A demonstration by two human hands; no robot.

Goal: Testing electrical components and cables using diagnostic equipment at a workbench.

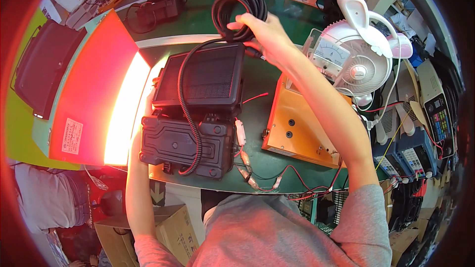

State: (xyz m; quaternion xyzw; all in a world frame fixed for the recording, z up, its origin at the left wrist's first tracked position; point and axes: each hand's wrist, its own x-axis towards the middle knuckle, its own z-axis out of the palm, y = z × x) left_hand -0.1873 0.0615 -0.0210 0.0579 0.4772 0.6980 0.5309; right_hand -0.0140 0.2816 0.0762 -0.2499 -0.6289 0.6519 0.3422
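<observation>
Over the far bench (198, 22), pinching the black cable (255, 5) with the right hand (261, 28); seemingly mostly looped, with one length left across the black case (170, 144); cannot tell the grip of the left hand (142, 118).

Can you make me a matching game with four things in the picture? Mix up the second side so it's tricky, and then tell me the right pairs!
Things:
1. coiled black cable
2. black case
3. fan
4. box with two dark round holes

Clues:
A. white
B. on the green table, between the bright light and another thing on this list
C. orange
D. in the grip of the right hand

Right pairs: 1-D, 2-B, 3-A, 4-C.
</observation>
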